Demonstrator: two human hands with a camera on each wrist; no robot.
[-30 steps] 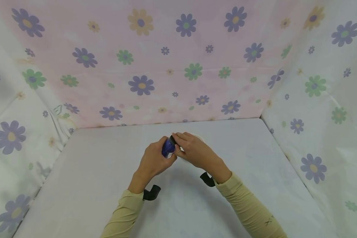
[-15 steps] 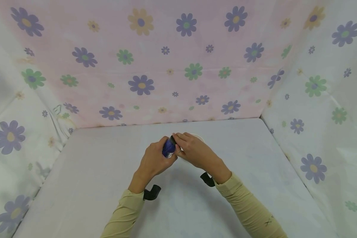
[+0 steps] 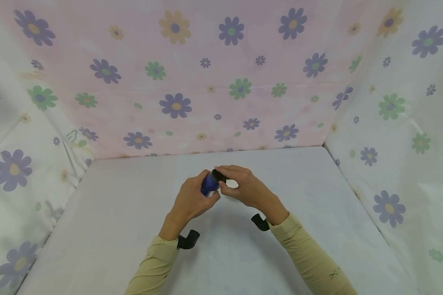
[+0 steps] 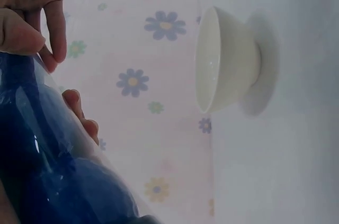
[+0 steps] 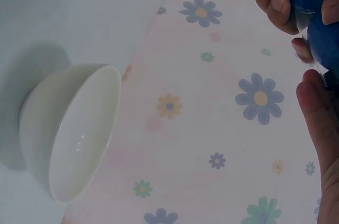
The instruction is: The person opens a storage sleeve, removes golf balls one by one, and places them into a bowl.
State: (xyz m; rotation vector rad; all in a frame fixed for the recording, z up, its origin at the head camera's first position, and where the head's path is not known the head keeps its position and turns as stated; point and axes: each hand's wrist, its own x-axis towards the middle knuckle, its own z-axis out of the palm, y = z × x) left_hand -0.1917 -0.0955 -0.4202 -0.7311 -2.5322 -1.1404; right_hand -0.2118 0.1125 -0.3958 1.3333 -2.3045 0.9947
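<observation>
In the head view my left hand (image 3: 192, 196) grips a blue bottle (image 3: 208, 185) round its body and holds it tilted above the table. My right hand (image 3: 249, 186) is at its dark cap (image 3: 218, 175), thumb and fingertips on either side, with a round gap between thumb and forefinger. The bottle (image 4: 47, 150) looks glossy, bulging and partly clear in the left wrist view. Beyond the hands a white bowl (image 4: 233, 60) stands upright on the table; from the head it is mostly hidden behind my right hand.
A white-covered table (image 3: 114, 229) lies beneath. Flowered cloth (image 3: 206, 82) rises at the back, left and right. Dark curved pieces, one at the left wrist (image 3: 188, 239) and one at the right wrist (image 3: 260, 222), stick out from the sleeves.
My right hand has shifted slightly right and its fingers have spread, so more of the dark cap shows. The left hand and bottle have stayed nearly still.
</observation>
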